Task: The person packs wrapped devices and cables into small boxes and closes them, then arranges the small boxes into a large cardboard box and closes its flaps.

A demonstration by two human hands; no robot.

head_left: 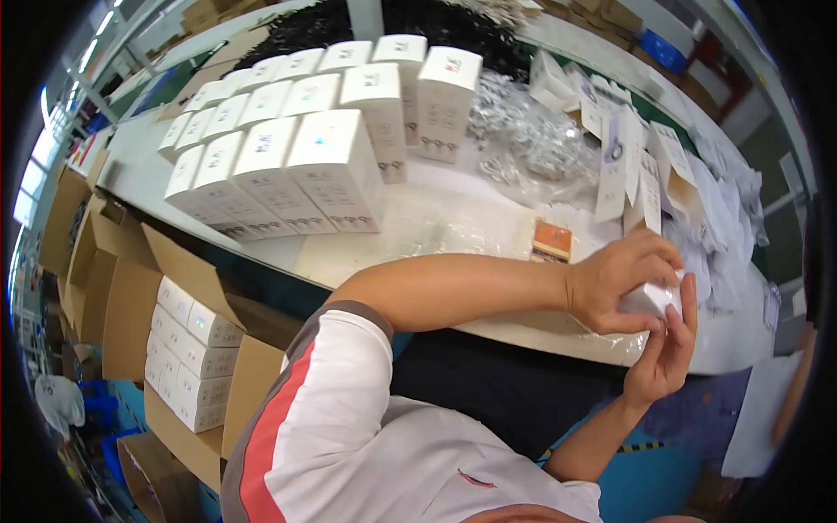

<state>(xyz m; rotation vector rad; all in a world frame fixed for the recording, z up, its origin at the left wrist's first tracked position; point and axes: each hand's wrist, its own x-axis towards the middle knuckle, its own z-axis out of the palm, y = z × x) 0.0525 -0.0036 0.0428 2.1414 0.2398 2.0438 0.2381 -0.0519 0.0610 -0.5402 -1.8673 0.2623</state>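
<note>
Left hand [623, 281] and right hand [664, 359] both gripping a small white box [647, 302], fingers closed on its sides. Box is at the desk's [336, 261] near edge, toward the right end. Orange-and-dark card [551, 241] just beyond left wrist. Tall white cartons [336, 166] in rows, left end.

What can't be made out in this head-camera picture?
All in the head view:
White item between the left hand and right hand: mostly covered by fingers; full shape hidden.
Print on the tall white boxes: mostly too small and blurred to read.
Contents of the clear plastic: obscured by glare and creases.
Lettering on the orange card: too small.
Another person's arm: cut off by the dark lens edge.
</note>
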